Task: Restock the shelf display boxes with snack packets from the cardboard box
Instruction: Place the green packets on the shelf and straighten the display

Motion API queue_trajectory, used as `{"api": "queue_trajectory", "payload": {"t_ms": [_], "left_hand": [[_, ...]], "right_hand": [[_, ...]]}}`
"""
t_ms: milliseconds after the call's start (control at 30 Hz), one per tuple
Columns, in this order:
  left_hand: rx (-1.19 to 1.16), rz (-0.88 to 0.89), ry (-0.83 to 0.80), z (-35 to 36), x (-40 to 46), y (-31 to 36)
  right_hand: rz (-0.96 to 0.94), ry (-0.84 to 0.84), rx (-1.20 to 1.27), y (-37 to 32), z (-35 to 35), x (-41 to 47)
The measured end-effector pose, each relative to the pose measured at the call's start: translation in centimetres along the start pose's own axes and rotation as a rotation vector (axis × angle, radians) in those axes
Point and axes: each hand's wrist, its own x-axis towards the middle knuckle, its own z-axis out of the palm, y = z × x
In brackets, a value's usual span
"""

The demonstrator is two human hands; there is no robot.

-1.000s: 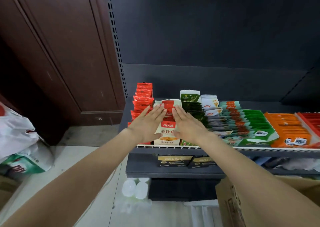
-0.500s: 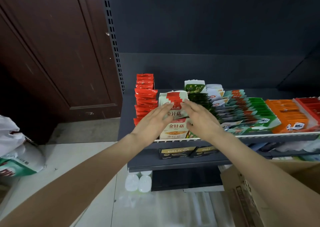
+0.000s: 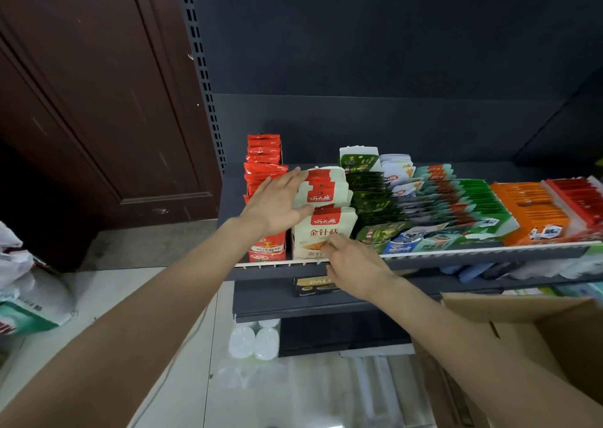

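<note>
Left hand (image 3: 277, 205) flat against cream-and-red foil snack packets (image 3: 323, 209); right hand (image 3: 355, 269) fingertips at front packet; light, crinkly, slippery: hold edges

"金针菇" on cream packet (image 3: 323, 231)

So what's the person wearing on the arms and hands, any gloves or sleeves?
Nothing shows: the left hand and right hand are bare, without gloves, rings or a watch. Both forearms are uncovered to the frame's edge, with no sleeve in view.
</note>
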Motion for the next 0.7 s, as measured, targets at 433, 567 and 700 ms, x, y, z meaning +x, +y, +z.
{"api": "queue_trajectory", "payload": {"t_ms": [433, 567, 700], "left_hand": [[0.011, 0.012, -0.029, 0.2, -0.3, 0.0], [0.006, 0.011, -0.035, 0.0, -0.4, 0.0], [0.010, 0.018, -0.048, -0.2, -0.5, 0.1]], "right_hand": [[0.066, -0.034, -0.032, -0.5, 1.0, 1.0], [0.064, -0.172, -0.039, 0.0, 1.8, -0.1], [0.079, -0.178, -0.058, 0.2, 2.9, -1.0]]}}
